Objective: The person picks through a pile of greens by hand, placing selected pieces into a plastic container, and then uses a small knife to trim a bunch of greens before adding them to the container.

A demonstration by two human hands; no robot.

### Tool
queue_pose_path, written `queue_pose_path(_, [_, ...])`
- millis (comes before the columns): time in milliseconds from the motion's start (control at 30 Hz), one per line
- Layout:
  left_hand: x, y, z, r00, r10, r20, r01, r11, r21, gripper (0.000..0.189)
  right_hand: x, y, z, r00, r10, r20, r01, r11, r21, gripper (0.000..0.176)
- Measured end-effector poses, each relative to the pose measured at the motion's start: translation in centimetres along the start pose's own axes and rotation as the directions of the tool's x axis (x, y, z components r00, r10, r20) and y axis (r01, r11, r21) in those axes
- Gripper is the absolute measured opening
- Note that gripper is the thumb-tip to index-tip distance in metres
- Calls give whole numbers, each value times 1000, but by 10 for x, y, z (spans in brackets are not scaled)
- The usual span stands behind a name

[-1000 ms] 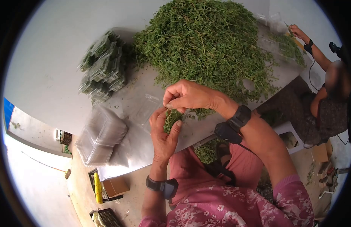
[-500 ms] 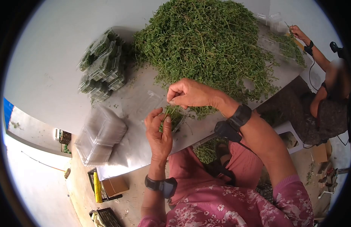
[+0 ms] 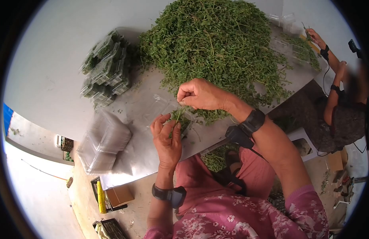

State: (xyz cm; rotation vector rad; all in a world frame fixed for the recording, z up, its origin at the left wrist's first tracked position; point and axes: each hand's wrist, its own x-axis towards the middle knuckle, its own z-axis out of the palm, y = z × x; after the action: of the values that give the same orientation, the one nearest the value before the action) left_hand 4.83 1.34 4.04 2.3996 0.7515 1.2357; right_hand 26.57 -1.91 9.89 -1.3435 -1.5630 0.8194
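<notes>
Left hand (image 3: 167,139) curled round small bunch of green herb sprigs (image 3: 177,119); right hand (image 3: 198,95) pinching its stems; clear plastic clamshell box (image 3: 154,109) just behind.

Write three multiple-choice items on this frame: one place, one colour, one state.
1. Where do the filled clamshell boxes sit relative to the herb pile? A right B left C on top
2. The wristband at the right hand is? A black B white C red
3. The left hand? A lies open, empty B holds scissors C holds herb sprigs
B: they are stacked off the pile's left edge. A: the strap is black. C: its fingers close on green stems.
</notes>
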Motion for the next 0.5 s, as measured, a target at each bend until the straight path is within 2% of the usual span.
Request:
queue_pose_path(333, [-1,3,2,1000,-23,9,23,1000,-17,9,0,6,0,990,-115,-79,104,986,-128,8])
queue_pose_path(500, [-6,2,-1,999,-42,26,43,999,-18,10,3,11,-7,963,-131,-236,85,977,-194,7])
